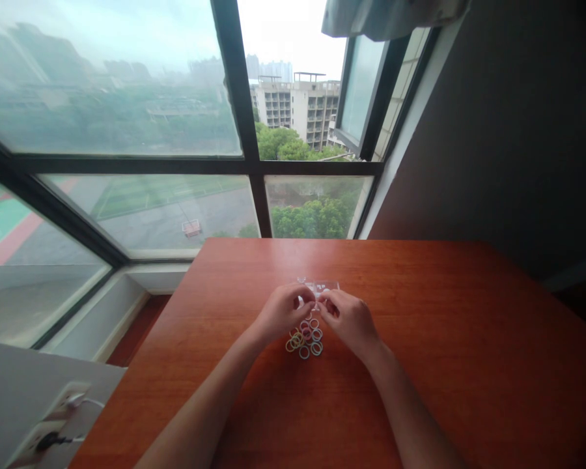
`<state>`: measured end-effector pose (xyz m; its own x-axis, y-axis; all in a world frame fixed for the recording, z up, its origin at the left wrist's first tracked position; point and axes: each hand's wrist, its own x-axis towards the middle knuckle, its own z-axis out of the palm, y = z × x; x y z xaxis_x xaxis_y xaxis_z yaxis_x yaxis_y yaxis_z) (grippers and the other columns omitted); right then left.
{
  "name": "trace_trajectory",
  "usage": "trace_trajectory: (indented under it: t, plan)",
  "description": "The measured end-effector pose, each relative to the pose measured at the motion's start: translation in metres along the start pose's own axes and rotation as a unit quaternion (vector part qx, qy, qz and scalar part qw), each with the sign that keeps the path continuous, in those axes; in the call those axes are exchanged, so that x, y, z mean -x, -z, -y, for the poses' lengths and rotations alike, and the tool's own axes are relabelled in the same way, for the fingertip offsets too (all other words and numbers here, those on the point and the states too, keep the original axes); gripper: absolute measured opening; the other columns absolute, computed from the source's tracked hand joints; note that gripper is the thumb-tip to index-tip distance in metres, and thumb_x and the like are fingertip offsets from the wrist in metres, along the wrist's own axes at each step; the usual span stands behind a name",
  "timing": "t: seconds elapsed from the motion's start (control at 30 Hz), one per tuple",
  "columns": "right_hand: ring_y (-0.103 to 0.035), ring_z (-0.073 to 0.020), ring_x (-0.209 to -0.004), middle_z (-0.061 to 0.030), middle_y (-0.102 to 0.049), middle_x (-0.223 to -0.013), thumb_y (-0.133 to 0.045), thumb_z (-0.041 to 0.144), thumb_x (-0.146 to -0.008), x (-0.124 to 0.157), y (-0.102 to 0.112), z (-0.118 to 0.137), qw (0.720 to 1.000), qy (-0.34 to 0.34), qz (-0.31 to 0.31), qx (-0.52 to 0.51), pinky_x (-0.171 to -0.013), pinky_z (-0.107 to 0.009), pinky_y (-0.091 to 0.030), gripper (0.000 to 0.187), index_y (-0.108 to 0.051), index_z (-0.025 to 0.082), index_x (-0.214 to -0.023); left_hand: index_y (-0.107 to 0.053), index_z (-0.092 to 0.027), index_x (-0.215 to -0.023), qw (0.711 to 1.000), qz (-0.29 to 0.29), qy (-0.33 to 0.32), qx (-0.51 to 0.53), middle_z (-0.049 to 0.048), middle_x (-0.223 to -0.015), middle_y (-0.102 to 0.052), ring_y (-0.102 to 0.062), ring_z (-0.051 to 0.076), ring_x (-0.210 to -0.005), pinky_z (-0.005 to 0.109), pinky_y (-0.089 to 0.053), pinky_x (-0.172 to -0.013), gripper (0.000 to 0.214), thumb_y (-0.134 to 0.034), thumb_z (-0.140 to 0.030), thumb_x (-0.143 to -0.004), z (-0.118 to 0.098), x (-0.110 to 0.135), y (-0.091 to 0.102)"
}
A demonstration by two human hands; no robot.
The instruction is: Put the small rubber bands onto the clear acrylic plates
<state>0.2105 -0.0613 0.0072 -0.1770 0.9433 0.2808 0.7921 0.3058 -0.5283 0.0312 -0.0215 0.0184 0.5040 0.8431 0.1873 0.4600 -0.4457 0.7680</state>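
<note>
My left hand [287, 307] and my right hand [348, 318] meet above the table, thumbs and forefingers pinched. Their fingertips nearly touch, and whatever small thing is between them is too small to make out. Just below the fingers lies a loose pile of thin pastel rings [304, 352] that look like small hair ties, in yellow, pink, green and pale blue. Right behind the hands rests a clear plastic box [333, 285] with white print, partly covered by my fingers. A small clear piece [301, 280] sits at its left.
The reddish-brown wooden table [449, 365] reaches to a window [254, 167] at the back. At the lower left, a wall socket [53, 430] has plugs and cords in it. A dark wall [498, 130] stands on the right.
</note>
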Motion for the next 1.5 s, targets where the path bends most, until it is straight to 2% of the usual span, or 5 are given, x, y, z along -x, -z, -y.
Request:
trace_trajectory:
  t: [0.23,0.57,0.7,1.13,1.5]
  plan:
    - [-0.061,-0.0147,-0.074,-0.0001,-0.070,-0.085,-0.056,0.027,-0.086,0.002,-0.001,0.004,0.992,-0.040,0.108,0.045,-0.064,-0.023,-0.035,0.010,-0.066,0.025,-0.086,-0.065,-0.018,-0.080,0.980,-0.140,0.029,-0.141,0.0025,-0.079,-0.066,-0.053,0.013,-0.066,0.024,-0.040,-0.062,0.011,-0.055,-0.022,-0.082,0.023,-0.002,0.013]
    - [-0.063,-0.0163,-0.077,-0.0023,-0.071,-0.084,-0.054,0.028,-0.086,0.003,-0.008,0.006,0.981,-0.062,0.156,0.099,-0.060,-0.025,-0.031,0.013,-0.065,0.023,-0.080,-0.065,-0.020,-0.084,0.971,-0.132,0.037,-0.195,0.0023,-0.083,-0.065,-0.057,0.014,-0.071,0.025,-0.041,-0.065,0.011,-0.054,-0.024,-0.084,0.028,0.000,0.012]
    - [-0.062,-0.0156,-0.074,-0.0005,-0.070,-0.082,-0.056,0.028,-0.084,0.002,-0.008,0.006,0.986,-0.052,0.129,0.095,-0.059,-0.024,-0.030,0.010,-0.064,0.024,-0.079,-0.066,-0.020,-0.084,0.976,-0.128,0.025,-0.177,0.0026,-0.082,-0.065,-0.056,0.014,-0.068,0.025,-0.041,-0.064,0.012,-0.054,-0.024,-0.085,0.020,-0.001,0.013]
    - [-0.052,-0.0108,-0.057,0.0016,-0.061,-0.064,-0.055,0.027,-0.087,0.003,-0.014,0.000,0.994,0.011,-0.110,0.016,-0.059,-0.021,-0.032,0.014,-0.065,0.021,-0.079,-0.067,-0.014,-0.076,1.000,0.005,-0.004,0.015,-0.0014,-0.065,-0.058,-0.045,0.008,-0.057,0.019,-0.035,-0.056,0.013,-0.057,-0.021,-0.081,0.001,0.000,0.008]
    - [-0.057,-0.0123,-0.065,0.0001,-0.066,-0.074,-0.053,0.026,-0.089,0.002,-0.011,0.003,0.998,-0.005,-0.056,0.029,-0.063,-0.022,-0.034,0.014,-0.065,0.021,-0.085,-0.065,-0.015,-0.078,1.000,-0.012,0.003,-0.024,-0.0001,-0.068,-0.061,-0.049,0.009,-0.059,0.020,-0.037,-0.057,0.011,-0.056,-0.020,-0.081,0.005,-0.001,0.008]
